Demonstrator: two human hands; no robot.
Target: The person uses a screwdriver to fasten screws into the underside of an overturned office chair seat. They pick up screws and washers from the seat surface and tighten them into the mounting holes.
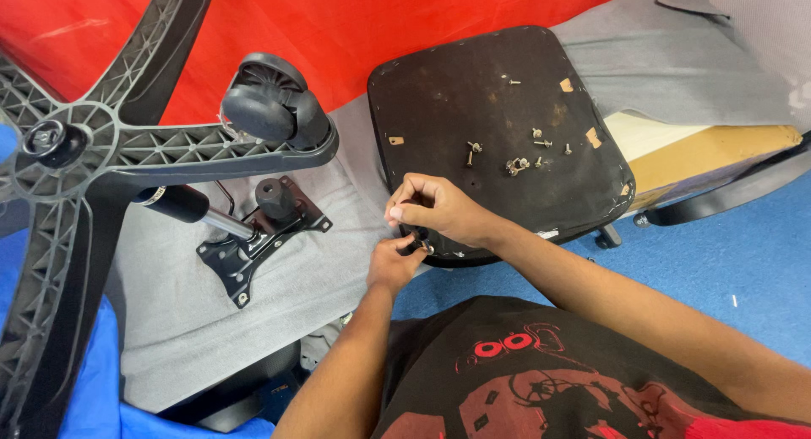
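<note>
The black five-armed ribbed plastic chair base is lying overturned at the left, its hard glossy double-wheel caster pointing up and its smooth black-and-chrome gas cylinder running into the flat stamped-steel mounting plate. All of it is resting on a soft grey felt sheet spread over the blue carpeted floor.

The dark, scuffed, rounded-square seat underside is lying face up, its fabric stapled along the rim, with small bright metal screws and washers scattered loosely near its middle.

At the seat's near edge, the right hand is curling over from above, fingers closed around a small black knob-like part. The left hand is coming up from below, fingers pinched on the same part, where a small metal piece is glinting; exactly what that is cannot be told.

To do this well, I judge the part should be kept square to the seat's edge, one hand steadying while the other is turning, with light force until it is seating cleanly, and the loose screws kept from rolling off.
</note>
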